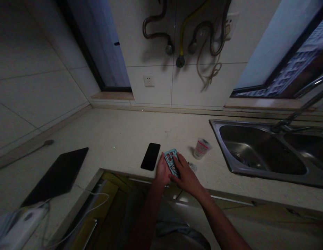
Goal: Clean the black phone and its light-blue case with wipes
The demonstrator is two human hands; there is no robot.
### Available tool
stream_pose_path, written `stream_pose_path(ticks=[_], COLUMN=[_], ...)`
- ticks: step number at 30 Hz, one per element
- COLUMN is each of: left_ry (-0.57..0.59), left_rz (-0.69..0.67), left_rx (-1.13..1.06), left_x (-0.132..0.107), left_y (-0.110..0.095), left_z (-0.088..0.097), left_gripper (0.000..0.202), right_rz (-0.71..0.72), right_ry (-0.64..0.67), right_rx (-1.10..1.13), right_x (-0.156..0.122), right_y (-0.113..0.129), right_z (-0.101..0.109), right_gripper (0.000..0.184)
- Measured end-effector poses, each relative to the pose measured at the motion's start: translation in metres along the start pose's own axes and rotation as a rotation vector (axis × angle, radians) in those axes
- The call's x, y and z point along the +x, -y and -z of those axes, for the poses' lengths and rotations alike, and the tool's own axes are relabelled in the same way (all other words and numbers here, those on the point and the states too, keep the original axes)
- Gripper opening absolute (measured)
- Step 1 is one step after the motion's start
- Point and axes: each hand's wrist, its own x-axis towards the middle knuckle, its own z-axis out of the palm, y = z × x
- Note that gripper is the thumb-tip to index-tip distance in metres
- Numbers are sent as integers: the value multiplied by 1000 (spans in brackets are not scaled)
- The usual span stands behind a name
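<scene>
A light-blue patterned phone case [170, 155] with round camera cut-outs is held over the counter's front edge. My left hand [162, 171] cradles it from the left and below, fingers wrapped round its side. From the right, my right hand [186, 173] grips it too, with its fingers lying over the lower part. Whether a phone sits inside the case, I cannot tell. Just left of my hands a phone [151, 156] lies flat, its dark screen up. Beside my right hand lies a small clear plastic piece [192, 166], partly hidden.
A clear cup with pink print [202, 148] stands right of my hands. Further right is a steel double sink [230, 166] with a tap [283, 123]. A dark flat panel [57, 175], a white cable [99, 205] and a white device [24, 225] are at the left.
</scene>
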Motion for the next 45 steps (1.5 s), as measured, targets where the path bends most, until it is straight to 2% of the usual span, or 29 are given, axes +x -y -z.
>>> stream_pose_path(ticks=[7, 10, 13, 15, 17, 20, 23, 27, 30, 33, 38, 42, 45], left_ry=[24, -49, -207, -249, -328, -421, -449, -509, -623, -670, -687, -634, -511], left_rz=[-128, -292, -666, -857, -928, -844, -761, -685, -566, -462, -423, -533, -614], left_rx=[91, 259, 699, 1089, 1421, 1792, 1936, 2068, 2212, 2246, 2126, 1889, 1559], left_x=[0, -4, -12, -17, -19, -20, -20, -24, -28, -29, -28, -29, -30], left_y=[6, -1, -24, -44, -62, -76, -77, -75, -79, -85, -91, -93, -90], left_z=[-5, -2, 8, 16, 25, 36, 39, 30, 18, 6, 3, 8, 11], left_gripper=[50, 40, 28, 27, 34, 44, 50, 66, 64, 62, 63, 63, 60], right_rz=[-8, -34, -35, -28, -27, -59, -99, -128, -135, -131, -137, -170, -272], right_ry=[-136, -182, -201, -206, -214, -219, -223, -241, -234, -240, -235, -238, -258], right_rx=[110, 201, 285, 333, 374, 424, 461, 489, 483, 468, 499, 669, 848], right_x=[3, 4, 3, 2, 2, 2, 3, 4, 4, 4, 7, 12, 16], right_y=[-1, 1, 1, -1, -3, -7, -9, -11, -12, -12, -7, 0, 9], right_z=[6, 12, 17, 20, 22, 22, 21, 20, 20, 20, 18, 12, 3], right_gripper=[70, 67, 64, 61, 59, 57, 59, 60, 61, 62, 61, 58, 54])
